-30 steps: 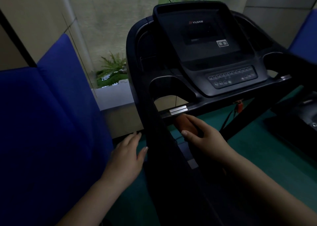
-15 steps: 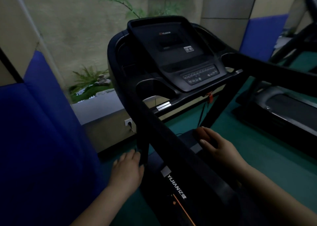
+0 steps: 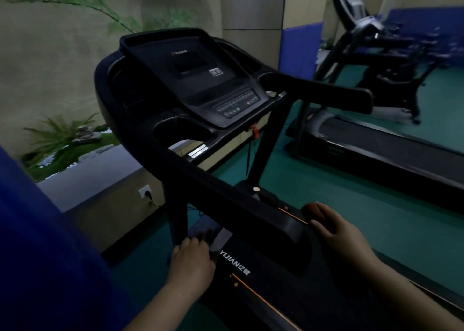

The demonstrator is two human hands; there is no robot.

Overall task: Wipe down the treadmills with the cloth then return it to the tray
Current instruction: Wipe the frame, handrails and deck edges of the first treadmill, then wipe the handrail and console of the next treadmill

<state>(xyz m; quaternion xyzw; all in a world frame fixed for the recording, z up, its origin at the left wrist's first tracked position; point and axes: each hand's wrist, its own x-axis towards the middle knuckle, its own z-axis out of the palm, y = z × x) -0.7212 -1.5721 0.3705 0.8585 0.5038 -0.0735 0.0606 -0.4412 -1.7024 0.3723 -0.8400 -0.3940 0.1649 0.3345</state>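
Two "YUJIAN" marks label the treadmill [image 3: 251, 268]; right hand [image 3: 336, 232] fingers clamp the cloth [image 3: 311, 211], left hand [image 3: 192, 260] fingers spread.

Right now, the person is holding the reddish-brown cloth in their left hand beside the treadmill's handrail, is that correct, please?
Not quite: the head view shows the reddish-brown cloth under the right hand, beside the treadmill's handrail. The left hand carries no cloth.

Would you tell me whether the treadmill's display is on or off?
Off, apparently: the console screen is dark, with nothing lit.
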